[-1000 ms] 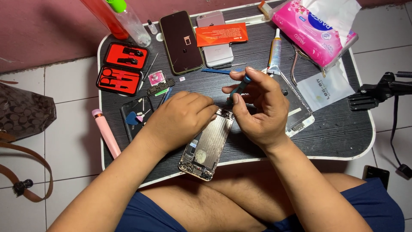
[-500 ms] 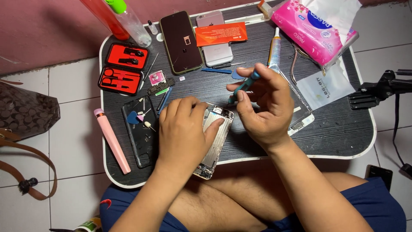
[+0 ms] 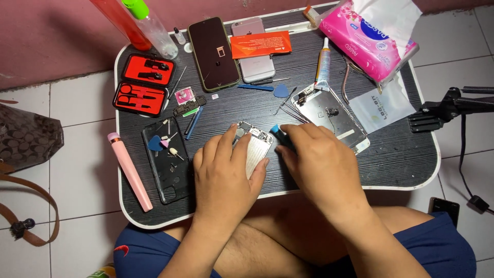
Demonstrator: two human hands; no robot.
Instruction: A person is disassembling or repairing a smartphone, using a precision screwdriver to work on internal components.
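Both hands have come down onto the worktop (image 3: 411, 170). Left hand (image 3: 226, 172) lies flat with released fingers on the opened phone (image 3: 253, 145) near the front edge. Right hand (image 3: 319, 162) has its fingers clenched around a blue-tipped tool (image 3: 278, 129) beside the phone.

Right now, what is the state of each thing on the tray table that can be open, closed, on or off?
Opened phone: back side up, insides exposed, pinned flat by the left hand.
Tool: blue tip showing, held by the right hand.
Red tool case: open, lying flat.
Black phone: screen dark.
Screen frame: detached, lying apart.
Glue tube: cap on.
Tissue pack: open, tissue sticking out.
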